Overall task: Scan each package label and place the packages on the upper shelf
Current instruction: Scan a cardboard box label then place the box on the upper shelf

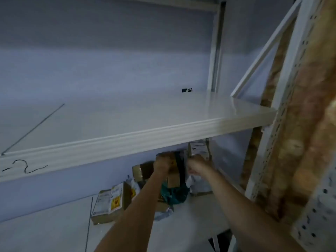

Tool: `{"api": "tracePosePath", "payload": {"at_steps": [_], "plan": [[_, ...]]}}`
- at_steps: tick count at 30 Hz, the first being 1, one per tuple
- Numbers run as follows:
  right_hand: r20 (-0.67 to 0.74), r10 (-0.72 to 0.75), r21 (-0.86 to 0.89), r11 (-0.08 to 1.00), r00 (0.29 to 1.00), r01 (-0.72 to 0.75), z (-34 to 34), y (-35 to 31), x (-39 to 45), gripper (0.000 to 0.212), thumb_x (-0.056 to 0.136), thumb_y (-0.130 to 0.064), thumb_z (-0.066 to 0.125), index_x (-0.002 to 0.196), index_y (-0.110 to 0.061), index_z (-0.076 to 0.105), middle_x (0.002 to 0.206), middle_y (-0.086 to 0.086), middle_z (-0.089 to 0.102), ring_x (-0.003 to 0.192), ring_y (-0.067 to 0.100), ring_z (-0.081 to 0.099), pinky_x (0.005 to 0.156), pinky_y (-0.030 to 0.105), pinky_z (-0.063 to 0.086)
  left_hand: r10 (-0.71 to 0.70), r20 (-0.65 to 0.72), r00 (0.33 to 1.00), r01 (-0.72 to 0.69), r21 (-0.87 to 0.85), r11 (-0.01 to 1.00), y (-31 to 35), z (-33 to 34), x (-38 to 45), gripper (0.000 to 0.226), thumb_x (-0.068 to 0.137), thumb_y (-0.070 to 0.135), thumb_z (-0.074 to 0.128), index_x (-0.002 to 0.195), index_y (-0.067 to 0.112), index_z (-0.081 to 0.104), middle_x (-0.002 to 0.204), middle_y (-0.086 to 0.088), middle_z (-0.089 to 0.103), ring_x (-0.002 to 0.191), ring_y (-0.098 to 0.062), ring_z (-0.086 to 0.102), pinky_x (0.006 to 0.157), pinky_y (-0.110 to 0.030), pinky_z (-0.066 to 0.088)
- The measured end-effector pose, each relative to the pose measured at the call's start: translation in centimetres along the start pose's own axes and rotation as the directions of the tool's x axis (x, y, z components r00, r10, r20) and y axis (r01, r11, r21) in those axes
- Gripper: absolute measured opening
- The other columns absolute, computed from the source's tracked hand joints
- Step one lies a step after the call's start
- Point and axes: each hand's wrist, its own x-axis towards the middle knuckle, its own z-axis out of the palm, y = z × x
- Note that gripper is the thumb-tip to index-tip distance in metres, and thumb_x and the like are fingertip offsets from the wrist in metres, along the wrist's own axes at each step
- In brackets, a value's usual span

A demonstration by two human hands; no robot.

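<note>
Forearms come first in my view, both reaching up and away from me into the lower shelf (200, 215), under the front lip of the upper shelf (127, 140).

I judge the step in hand to be the pick: a package is being taken from the pile, with no scan and no placing yet. The upper shelf shows bare white board wherever I can see it, so I read the task as near its start.

My left hand (161, 165) has its fingers curled over the top of a brown box (173, 176) crossed by a dark band. It looks like a grip, though the blur hides the fingertips. My right hand (197, 165) is bunched just beside it, fingers curled on the right side of the same heap, perhaps on the box, perhaps on the pale bag (199, 184) below; I cannot tell which, nor whether it truly holds anything.

Under the box sits a teal parcel (174, 194). Left of my arm a labelled carton (112, 199) leans on the lower shelf, well apart from the hands. Behind the hands another labelled package (199, 149) stands upright against the back.

Next, as I judge it, the box must come clear of the pile and out from under the lip, label turned up for scanning. I see no scanner anywhere. The pile may shift as the box lifts.
</note>
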Motion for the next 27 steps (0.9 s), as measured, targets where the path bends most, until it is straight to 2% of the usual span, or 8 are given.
{"api": "tracePosePath", "payload": {"at_steps": [4, 7, 10, 14, 17, 20, 22, 27], "plan": [[0.132, 0.029, -0.180, 0.984, 0.991, -0.005, 2.5, -0.7, 2.0, 0.039, 0.102, -0.027, 0.046, 0.137, -0.009, 0.048, 0.125, 0.015, 0.060, 0.108, 0.025, 0.060, 0.092, 0.035, 0.054, -0.145, -0.001, 0.989, 0.145, 0.092, 0.985, 0.3, -1.2, 0.9, 0.037, 0.104, 0.016, 0.040, 0.130, -0.008, 0.051, 0.131, -0.022, 0.058, 0.117, -0.031, 0.059, 0.085, -0.029, 0.049], [0.188, 0.063, -0.309, 0.951, 0.980, -0.002, 3.7, -1.4, 3.1, 0.041, 0.104, -0.030, 0.043, 0.139, -0.008, 0.048, 0.132, 0.016, 0.057, 0.114, 0.029, 0.058, 0.098, 0.040, 0.053, -0.150, 0.071, 0.986, 0.129, 0.234, 0.964, -0.9, -1.3, 1.7, 0.027, 0.100, 0.016, 0.052, 0.117, -0.003, 0.059, 0.097, -0.013, 0.066, 0.079, -0.021, 0.062, 0.063, -0.026, 0.051], [0.200, 0.097, -0.364, 0.931, 0.975, -0.018, 4.7, -2.1, 4.2, 0.047, 0.106, -0.034, 0.042, 0.142, -0.004, 0.045, 0.134, 0.020, 0.055, 0.113, 0.032, 0.059, 0.089, 0.042, 0.054, -0.253, 0.118, 0.960, 0.239, 0.121, 0.963, -1.2, -1.0, 2.1, 0.012, 0.098, 0.017, 0.057, 0.095, 0.006, 0.062, 0.084, -0.010, 0.066, 0.071, -0.020, 0.063, 0.051, -0.026, 0.052], [0.233, 0.048, -0.419, 0.906, 0.971, 0.055, 5.2, -1.9, 5.7, 0.043, 0.104, -0.036, 0.045, 0.130, -0.004, 0.057, 0.116, 0.018, 0.062, 0.104, 0.030, 0.063, 0.083, 0.039, 0.056, -0.236, 0.150, 0.960, 0.223, 0.097, 0.970, -1.6, -1.0, 2.9, 0.014, 0.098, 0.018, 0.055, 0.103, 0.007, 0.062, 0.093, -0.012, 0.067, 0.081, -0.023, 0.066, 0.056, -0.030, 0.057], [0.229, -0.016, -0.433, 0.894, 0.973, 0.117, 5.3, -1.4, 6.4, 0.035, 0.096, -0.037, 0.060, 0.119, -0.011, 0.063, 0.096, 0.006, 0.061, 0.077, 0.016, 0.058, 0.056, 0.025, 0.044, -0.228, 0.121, 0.966, 0.215, 0.110, 0.970, -1.9, -1.7, 2.8, 0.018, 0.100, 0.023, 0.049, 0.109, 0.012, 0.060, 0.104, -0.012, 0.066, 0.092, -0.028, 0.065, 0.067, -0.034, 0.058], [0.214, -0.033, -0.222, 0.972, 0.976, 0.081, 5.2, -0.6, 6.7, 0.026, 0.085, -0.037, 0.076, 0.099, -0.018, 0.064, 0.082, 0.000, 0.062, 0.069, 0.013, 0.060, 0.047, 0.021, 0.045, -0.147, 0.111, 0.983, 0.136, 0.104, 0.985, -2.2, -2.8, 2.8, 0.015, 0.099, 0.018, 0.050, 0.089, 0.013, 0.060, 0.074, -0.007, 0.061, 0.058, -0.018, 0.059, 0.050, -0.023, 0.045], [0.240, -0.057, -0.041, 0.997, 0.969, 0.069, 4.8, -0.1, 6.7, 0.025, 0.080, -0.034, 0.081, 0.085, -0.027, 0.058, 0.081, -0.001, 0.065, 0.071, 0.013, 0.064, 0.048, 0.020, 0.049, -0.111, 0.080, 0.991, 0.105, 0.083, 0.991, -2.6, -3.7, 2.7, 0.014, 0.097, 0.019, 0.055, 0.086, 0.012, 0.061, 0.069, -0.008, 0.059, 0.052, -0.016, 0.055, 0.051, -0.023, 0.043], [0.392, -0.053, 0.294, 0.953, 0.918, -0.071, 4.8, 1.4, 6.5, 0.024, 0.089, -0.021, 0.070, 0.113, -0.018, 0.067, 0.093, 0.007, 0.078, 0.087, 0.024, 0.075, 0.070, 0.035, 0.061, -0.124, 0.050, 0.991, 0.128, -0.087, 0.988, -4.3, -6.2, 1.7, 0.016, 0.096, 0.026, 0.060, 0.093, 0.011, 0.066, 0.071, -0.007, 0.065, 0.061, -0.020, 0.055, 0.060, -0.029, 0.043]]}}
